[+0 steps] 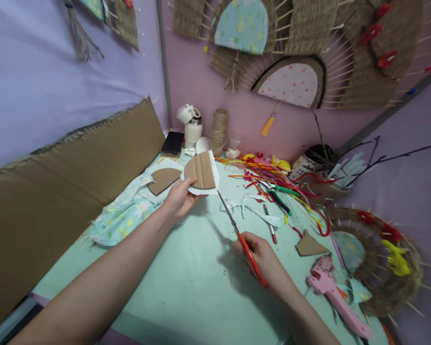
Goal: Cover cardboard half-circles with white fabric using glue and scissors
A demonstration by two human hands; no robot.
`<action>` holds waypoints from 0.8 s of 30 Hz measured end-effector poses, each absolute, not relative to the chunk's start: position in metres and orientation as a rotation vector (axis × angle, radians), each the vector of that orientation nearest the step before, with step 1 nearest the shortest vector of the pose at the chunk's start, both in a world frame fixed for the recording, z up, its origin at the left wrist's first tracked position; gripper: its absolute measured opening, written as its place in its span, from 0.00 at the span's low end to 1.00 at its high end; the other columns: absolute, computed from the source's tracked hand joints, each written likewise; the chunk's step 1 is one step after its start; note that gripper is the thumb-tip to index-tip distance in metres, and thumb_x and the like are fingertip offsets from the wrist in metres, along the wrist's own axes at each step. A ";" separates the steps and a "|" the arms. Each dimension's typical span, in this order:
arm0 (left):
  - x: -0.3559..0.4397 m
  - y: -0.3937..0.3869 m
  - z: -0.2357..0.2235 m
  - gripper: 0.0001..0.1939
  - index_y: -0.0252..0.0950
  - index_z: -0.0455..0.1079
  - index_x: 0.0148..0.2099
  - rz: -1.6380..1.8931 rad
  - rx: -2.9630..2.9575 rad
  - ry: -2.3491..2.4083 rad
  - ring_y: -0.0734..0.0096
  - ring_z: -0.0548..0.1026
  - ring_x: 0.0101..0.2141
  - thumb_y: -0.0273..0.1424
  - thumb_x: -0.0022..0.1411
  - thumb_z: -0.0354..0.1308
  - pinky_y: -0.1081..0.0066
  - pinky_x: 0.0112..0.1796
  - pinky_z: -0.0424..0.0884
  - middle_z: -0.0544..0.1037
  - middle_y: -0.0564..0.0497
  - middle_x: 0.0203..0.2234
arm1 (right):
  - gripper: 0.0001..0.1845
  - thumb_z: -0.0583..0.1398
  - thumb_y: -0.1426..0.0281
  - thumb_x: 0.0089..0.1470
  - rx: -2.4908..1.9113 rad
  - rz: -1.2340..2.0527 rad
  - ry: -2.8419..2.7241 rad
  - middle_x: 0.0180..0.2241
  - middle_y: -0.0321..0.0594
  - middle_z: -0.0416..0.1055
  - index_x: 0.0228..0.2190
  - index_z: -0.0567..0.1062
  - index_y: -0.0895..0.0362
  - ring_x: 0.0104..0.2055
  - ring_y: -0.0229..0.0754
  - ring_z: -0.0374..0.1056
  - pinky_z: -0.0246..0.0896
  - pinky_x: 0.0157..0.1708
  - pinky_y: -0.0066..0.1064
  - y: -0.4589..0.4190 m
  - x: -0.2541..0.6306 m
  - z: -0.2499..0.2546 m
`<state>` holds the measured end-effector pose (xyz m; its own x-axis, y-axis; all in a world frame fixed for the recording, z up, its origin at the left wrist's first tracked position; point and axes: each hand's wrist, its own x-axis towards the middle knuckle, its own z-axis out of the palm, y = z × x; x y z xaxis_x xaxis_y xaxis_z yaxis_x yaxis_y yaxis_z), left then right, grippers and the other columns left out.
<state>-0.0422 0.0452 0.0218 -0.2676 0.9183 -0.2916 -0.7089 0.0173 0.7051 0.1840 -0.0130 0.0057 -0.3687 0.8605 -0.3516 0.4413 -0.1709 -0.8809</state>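
My left hand (pixel 182 199) pinches a half-round piece of cardboard (pixel 204 170), thumb on top. White fabric (pixel 216 168) shows as a border around the cardboard. My right hand (pixel 256 251) is closed around red-handled scissors (pixel 247 251). Their blade tips point up and left and come close to the fabric's lower right corner. Behind my left wrist, floral mint fabric (pixel 124 215) lies bunched on the table, and another curved cardboard piece (pixel 165 179) rests on cloth beside it.
Pipe cleaners (pixel 262 175), pliers (pixel 280 202), fabric scraps (pixel 262 214) and a red pen (pixel 270 224) lie to the right. A pink glue gun (pixel 339 302) is at lower right, near a woven wreath (pixel 377 254). Twine (pixel 219 130) stands at the back. Tall cardboard (pixel 86 158) borders the left.
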 end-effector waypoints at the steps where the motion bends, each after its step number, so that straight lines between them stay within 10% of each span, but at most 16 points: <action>1: -0.042 0.045 0.022 0.15 0.29 0.66 0.49 1.602 0.304 0.925 0.68 0.78 0.27 0.19 0.58 0.51 0.67 0.26 0.78 0.78 0.48 0.29 | 0.18 0.61 0.56 0.46 -1.486 1.559 -1.723 0.15 0.27 0.54 0.21 0.63 0.55 0.16 0.31 0.51 0.44 0.16 0.24 -0.014 0.184 0.007; 24: -0.041 0.045 0.017 0.20 0.33 0.66 0.53 1.680 0.261 0.790 0.71 0.78 0.28 0.20 0.59 0.52 0.73 0.28 0.78 0.79 0.50 0.30 | 0.24 0.58 0.48 0.48 -1.377 1.689 -1.754 0.15 0.27 0.55 0.29 0.68 0.58 0.16 0.31 0.52 0.45 0.15 0.24 -0.021 0.181 0.027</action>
